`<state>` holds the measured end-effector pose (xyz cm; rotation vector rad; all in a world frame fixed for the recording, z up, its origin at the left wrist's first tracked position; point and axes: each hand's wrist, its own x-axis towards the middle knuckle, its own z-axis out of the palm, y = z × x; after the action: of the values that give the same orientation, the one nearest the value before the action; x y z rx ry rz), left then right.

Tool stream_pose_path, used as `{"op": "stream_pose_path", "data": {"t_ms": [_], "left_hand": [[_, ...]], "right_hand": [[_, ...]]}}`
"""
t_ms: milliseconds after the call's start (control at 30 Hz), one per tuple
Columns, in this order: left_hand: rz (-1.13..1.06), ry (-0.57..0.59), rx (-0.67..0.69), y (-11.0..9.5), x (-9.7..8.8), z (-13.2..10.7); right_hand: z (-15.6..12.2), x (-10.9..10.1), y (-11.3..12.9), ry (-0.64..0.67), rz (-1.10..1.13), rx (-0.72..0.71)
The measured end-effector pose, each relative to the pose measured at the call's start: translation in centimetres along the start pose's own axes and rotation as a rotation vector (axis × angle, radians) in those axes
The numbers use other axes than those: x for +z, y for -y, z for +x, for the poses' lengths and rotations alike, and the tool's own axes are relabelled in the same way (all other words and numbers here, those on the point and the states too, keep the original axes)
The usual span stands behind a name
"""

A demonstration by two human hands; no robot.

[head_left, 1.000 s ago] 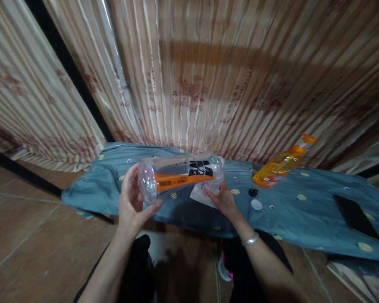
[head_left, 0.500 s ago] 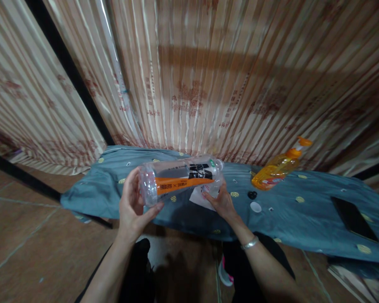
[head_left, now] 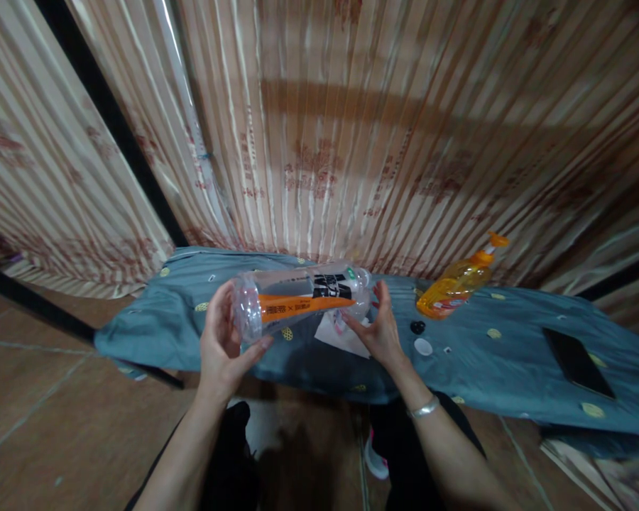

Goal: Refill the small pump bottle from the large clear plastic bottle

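Note:
A clear plastic bottle (head_left: 298,301) with an orange and black label lies on its side in the air above a blue-grey cloth (head_left: 484,362). My left hand (head_left: 221,341) is closed round its base end. My right hand (head_left: 379,330) grips the neck end, fingers wrapped on it. A white paper (head_left: 343,337) lies on the cloth just under the bottle's neck. No cap shows on the bottle's mouth, which my right hand mostly hides.
An orange pump bottle (head_left: 455,287) lies tilted on the cloth to the right. A small black cap (head_left: 417,327) and a white cap (head_left: 422,346) lie near my right hand. A dark phone (head_left: 578,362) rests far right. Striped curtains (head_left: 324,142) hang behind; brown tiled floor (head_left: 58,426) lies left.
The bottle stays held sideways between both hands. My right hand has shifted its fingers up round the neck end. The view has drifted slightly.

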<state>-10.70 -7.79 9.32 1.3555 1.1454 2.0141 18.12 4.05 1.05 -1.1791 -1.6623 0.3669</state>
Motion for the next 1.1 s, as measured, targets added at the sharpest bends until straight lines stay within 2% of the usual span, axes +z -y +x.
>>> {"op": "stream_pose_path", "data": {"t_ms": [133,333,500,667,933,1100], "left_hand": [[-0.015,-0.018,0.009,-0.1,0.4,0.3],[-0.03,-0.021,0.007,0.0,0.5,0.6],[-0.055,-0.041,-0.003,0.3,0.4,0.6],[-0.049,-0.054,-0.051,0.5,0.3,0.5],[-0.136,-0.043,-0.096,0.2,0.8,0.3],[-0.169,-0.034,-0.166,0.3,1.2,-0.4]], "right_hand": [[0.9,-0.3,1.0,-0.031,-0.065,-0.14],[2.0,-0.6,2.8,-0.009,-0.154,-0.305],[3.0,-0.8,3.3,0.032,-0.162,-0.409],[3.7,-1.0,3.4,0.078,-0.154,-0.441],[4.4,-1.0,3.7,0.066,-0.17,-0.457],[4.6,-1.1,3.7,0.086,-0.156,-0.423]]}}
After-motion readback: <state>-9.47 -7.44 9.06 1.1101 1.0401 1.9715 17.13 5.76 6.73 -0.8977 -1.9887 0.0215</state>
